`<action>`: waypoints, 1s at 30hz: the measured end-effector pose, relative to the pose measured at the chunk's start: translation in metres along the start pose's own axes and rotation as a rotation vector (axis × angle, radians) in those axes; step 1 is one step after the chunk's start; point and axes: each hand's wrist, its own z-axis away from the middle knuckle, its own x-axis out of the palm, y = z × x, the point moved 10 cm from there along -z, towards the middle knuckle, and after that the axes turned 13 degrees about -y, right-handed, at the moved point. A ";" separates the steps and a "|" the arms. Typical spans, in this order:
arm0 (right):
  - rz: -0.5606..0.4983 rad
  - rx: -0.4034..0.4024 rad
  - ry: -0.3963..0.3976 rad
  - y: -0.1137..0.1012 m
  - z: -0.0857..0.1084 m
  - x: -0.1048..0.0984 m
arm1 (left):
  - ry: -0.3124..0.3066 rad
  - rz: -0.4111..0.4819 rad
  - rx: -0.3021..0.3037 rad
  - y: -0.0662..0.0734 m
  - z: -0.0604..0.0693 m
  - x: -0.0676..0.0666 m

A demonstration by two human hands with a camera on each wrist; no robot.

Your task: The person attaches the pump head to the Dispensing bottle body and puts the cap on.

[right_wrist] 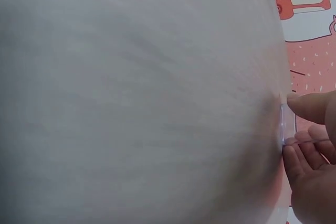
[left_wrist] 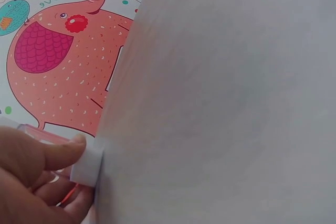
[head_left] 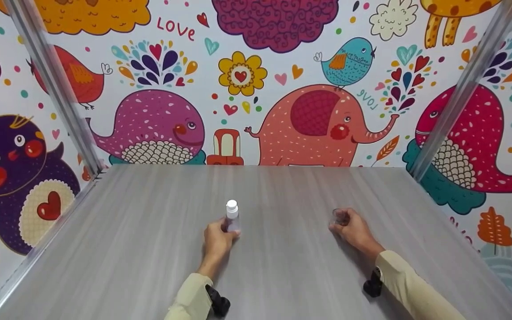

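A small bottle with a white cap (head_left: 232, 206) and a pale, see-through body (head_left: 232, 224) stands at the middle of the table. My left hand (head_left: 218, 240) grips its lower part, fingers and thumb around it. In the left wrist view my thumb lies against a white part (left_wrist: 86, 167) of the bottle. Off to the right, my right hand (head_left: 353, 229) holds a small clear cup-like piece (head_left: 338, 215) between thumb and fingers, at the tabletop. Its clear wall (right_wrist: 287, 124) shows in the right wrist view; the rest is hidden by the fingers.
A grey wood-grain table (head_left: 282, 275) spreads under both hands. Printed walls with cartoon animals (head_left: 314, 129) close it in at the back and sides. Metal posts (head_left: 56, 89) rise at the back corners. Each wrist wears a small black device (head_left: 373, 283).
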 end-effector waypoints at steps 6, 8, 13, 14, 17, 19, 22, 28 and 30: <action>0.042 0.011 0.031 0.001 0.001 0.000 | 0.034 -0.028 0.049 0.004 0.000 -0.003; 0.046 0.015 0.039 0.002 0.001 0.000 | 0.039 -0.029 0.052 0.004 0.000 -0.003; 0.035 0.005 0.059 0.001 0.001 -0.002 | 0.041 -0.018 0.044 0.003 -0.001 -0.003; 0.032 0.002 0.065 0.001 0.001 -0.002 | 0.042 -0.017 0.042 0.003 -0.001 -0.003; 0.021 -0.005 0.075 0.000 0.000 -0.003 | 0.044 -0.024 0.048 0.004 -0.002 -0.003; 0.012 -0.010 0.081 0.000 0.001 -0.003 | 0.045 -0.025 0.050 0.004 -0.002 -0.003; 0.007 -0.021 0.090 -0.001 0.001 -0.004 | 0.043 -0.022 0.053 0.004 -0.002 -0.003; -0.010 -0.028 0.091 -0.003 0.002 -0.004 | 0.043 -0.028 0.054 0.003 -0.001 -0.003; -0.025 -0.025 0.091 -0.003 0.003 -0.004 | 0.043 -0.029 0.052 0.003 -0.001 -0.003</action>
